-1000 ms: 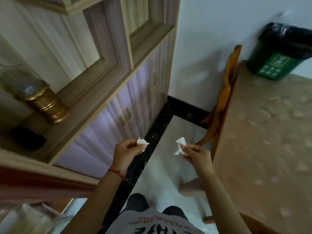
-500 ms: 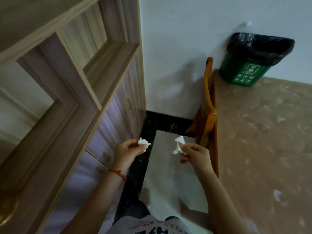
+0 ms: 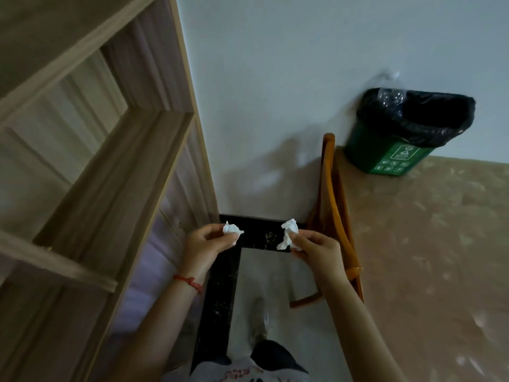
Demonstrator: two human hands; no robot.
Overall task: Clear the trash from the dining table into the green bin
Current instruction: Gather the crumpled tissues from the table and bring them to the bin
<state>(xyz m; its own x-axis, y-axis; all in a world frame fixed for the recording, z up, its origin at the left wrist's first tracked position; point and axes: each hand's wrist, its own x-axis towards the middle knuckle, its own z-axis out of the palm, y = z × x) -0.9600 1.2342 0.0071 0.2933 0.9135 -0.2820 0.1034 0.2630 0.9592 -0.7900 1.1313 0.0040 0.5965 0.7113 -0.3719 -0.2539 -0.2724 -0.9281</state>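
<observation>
My left hand (image 3: pixel 205 245) pinches a small crumpled white tissue (image 3: pixel 232 229) at the fingertips. My right hand (image 3: pixel 316 248) grips a second, larger crumpled tissue (image 3: pixel 289 233). Both hands hover over the floor, left of the dining table (image 3: pixel 429 244). The green bin (image 3: pixel 396 153), lined with a black bag, stands on the table's far left corner against the wall, up and to the right of my right hand.
A tall wooden cabinet (image 3: pixel 104 172) with shelves fills the left side. An orange wooden chair (image 3: pixel 334 213) stands tucked against the table's left edge, close to my right hand. A narrow strip of tiled floor (image 3: pixel 264 293) runs between cabinet and table to the white wall.
The view has swung right and forward: the bin and wall are nearer and more central, the cabinet slid left. Both hands keep their tissues, held the same way.
</observation>
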